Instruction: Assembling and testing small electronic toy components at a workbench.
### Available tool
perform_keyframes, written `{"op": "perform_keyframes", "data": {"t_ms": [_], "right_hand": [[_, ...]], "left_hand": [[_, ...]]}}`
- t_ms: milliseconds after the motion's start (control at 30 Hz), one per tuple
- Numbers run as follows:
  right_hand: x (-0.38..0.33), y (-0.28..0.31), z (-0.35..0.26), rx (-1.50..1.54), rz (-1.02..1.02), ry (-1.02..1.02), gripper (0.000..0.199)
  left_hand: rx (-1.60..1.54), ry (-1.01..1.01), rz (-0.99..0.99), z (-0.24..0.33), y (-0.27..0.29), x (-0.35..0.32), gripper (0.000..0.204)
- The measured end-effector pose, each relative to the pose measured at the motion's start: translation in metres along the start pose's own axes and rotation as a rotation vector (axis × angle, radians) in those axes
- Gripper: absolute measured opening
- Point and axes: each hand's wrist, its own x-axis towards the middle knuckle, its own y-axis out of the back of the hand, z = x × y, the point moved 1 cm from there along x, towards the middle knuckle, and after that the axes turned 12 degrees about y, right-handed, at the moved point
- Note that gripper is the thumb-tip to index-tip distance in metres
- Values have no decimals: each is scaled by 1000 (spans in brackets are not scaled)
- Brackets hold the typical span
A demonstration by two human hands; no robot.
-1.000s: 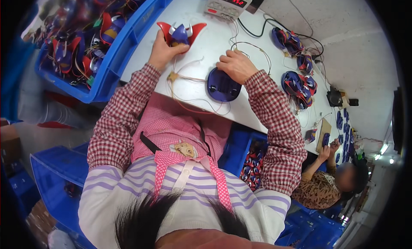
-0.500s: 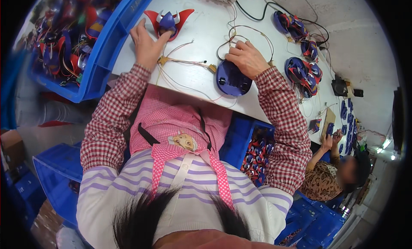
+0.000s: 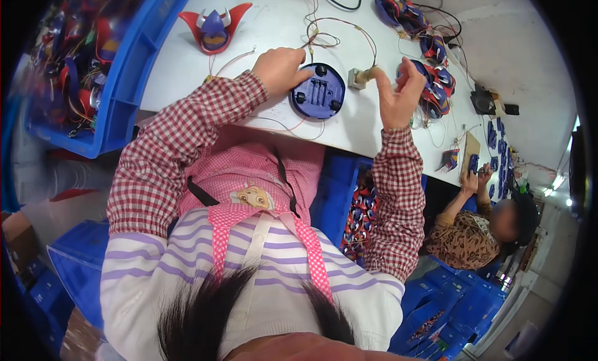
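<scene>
A round purple plastic base (image 3: 319,98) lies on the white table, battery slots facing up and dark round pads near its rim. My left hand (image 3: 280,70) grips its upper left edge, the thumb on the rim; the other fingers are curled and partly hidden. My right hand (image 3: 398,98) is off to the right with fingers apart, one fingertip close to a tan piece on a small grey block (image 3: 357,79). Whether that fingertip touches it, I cannot tell. Wires run above the base. A red and purple horned piece (image 3: 215,32) rests farther left.
A blue crate (image 3: 128,81) full of similar pieces stands left of the white table (image 3: 249,25). Several finished-looking purple and red assemblies (image 3: 436,81) line the table's right side. Another blue bin (image 3: 330,199) with parts sits below the edge. A co-worker (image 3: 464,239) works farther right.
The base has been turned over, hollow side to slotted side. My left hand has moved from the horned piece to the base; my right hand has left the base and moved right.
</scene>
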Motion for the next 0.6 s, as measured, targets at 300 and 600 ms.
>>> {"op": "perform_keyframes", "data": {"t_ms": [300, 600], "right_hand": [[-10, -13, 30, 450, -259, -808, 27], [-19, -16, -43, 379, -197, -271, 22]], "left_hand": [[-13, 21, -48, 1, -16, 7, 23], [17, 12, 7, 5, -19, 9, 19]]}}
